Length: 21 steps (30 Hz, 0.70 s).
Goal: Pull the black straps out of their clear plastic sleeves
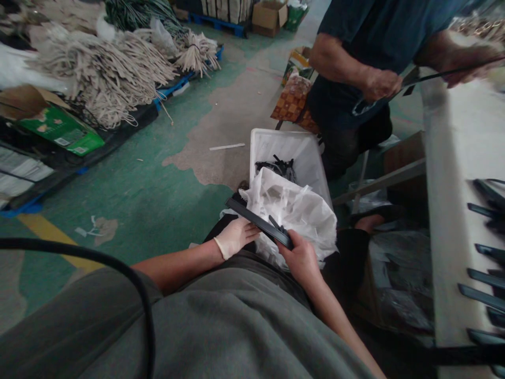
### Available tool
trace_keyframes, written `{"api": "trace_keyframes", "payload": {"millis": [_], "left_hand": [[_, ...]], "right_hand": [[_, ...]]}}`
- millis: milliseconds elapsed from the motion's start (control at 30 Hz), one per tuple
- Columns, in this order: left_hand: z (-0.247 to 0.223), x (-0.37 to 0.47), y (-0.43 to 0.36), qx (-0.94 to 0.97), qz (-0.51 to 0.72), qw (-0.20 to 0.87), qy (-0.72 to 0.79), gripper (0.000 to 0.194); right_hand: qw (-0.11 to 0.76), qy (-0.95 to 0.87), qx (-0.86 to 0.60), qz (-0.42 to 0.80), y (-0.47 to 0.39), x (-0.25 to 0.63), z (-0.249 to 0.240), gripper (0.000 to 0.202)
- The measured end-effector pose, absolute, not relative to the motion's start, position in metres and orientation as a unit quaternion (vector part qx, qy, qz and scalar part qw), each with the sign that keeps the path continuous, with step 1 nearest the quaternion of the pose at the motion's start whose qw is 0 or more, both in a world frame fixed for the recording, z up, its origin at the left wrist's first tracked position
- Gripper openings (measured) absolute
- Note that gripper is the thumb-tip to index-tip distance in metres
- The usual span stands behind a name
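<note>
A long black strip-like piece [252, 217] lies slantwise over my lap, above a white plastic sack [311, 210]. My right hand [302, 258] is closed round its lower right end, where small dark parts stick up. My left hand [236, 236], in a pale glove, is under the strip's middle with its fingers stretched out; whether it bears any weight cannot be told. Behind the sack, a white bin [319, 158] holds black pieces [281, 167].
At the right stands a white table [450, 210] with several black pieces along its edge. A person [355, 63] sits beyond it, pulling a dark strip. Bundles of pale cords [106, 68] and a green box [65, 129] lie on pallets at left. A black cable arcs across lower left.
</note>
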<state>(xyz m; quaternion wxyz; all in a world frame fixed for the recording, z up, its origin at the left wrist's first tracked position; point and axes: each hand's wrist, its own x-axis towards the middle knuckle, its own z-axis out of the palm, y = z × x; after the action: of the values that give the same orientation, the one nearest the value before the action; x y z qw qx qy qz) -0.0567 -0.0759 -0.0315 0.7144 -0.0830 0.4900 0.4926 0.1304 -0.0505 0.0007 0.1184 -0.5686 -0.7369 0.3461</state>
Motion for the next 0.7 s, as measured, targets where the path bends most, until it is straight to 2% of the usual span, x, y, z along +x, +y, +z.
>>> {"api": "trace_keyframes", "payload": {"millis": [200,300,400,500,600,700], "left_hand": [[-0.032,-0.043,-0.083,-0.052,0.458,0.763,0.453,0.017],[-0.032,-0.048,-0.079,-0.049,0.477,0.762,0.435,0.019],[-0.033,-0.061,-0.072,-0.062,0.515,0.728,0.448,0.019],[-0.034,-0.063,-0.072,-0.058,0.522,0.72,0.454,0.021],[-0.035,-0.047,-0.076,-0.015,0.504,0.755,0.42,0.02],[-0.036,-0.039,-0.077,0.013,0.517,0.762,0.39,0.023]], "right_hand": [[0.115,-0.722,-0.561,0.388,-0.037,0.105,-0.008,0.019],[0.108,-0.659,-0.545,0.507,-0.03,0.106,0.0,0.025],[0.065,-0.611,-0.509,0.602,-0.03,0.122,0.015,0.032],[0.039,-0.642,-0.52,0.562,-0.03,0.132,0.022,0.03],[0.057,-0.67,-0.543,0.502,-0.026,0.121,0.016,0.028],[0.079,-0.661,-0.531,0.524,-0.024,0.109,0.01,0.026]]}}
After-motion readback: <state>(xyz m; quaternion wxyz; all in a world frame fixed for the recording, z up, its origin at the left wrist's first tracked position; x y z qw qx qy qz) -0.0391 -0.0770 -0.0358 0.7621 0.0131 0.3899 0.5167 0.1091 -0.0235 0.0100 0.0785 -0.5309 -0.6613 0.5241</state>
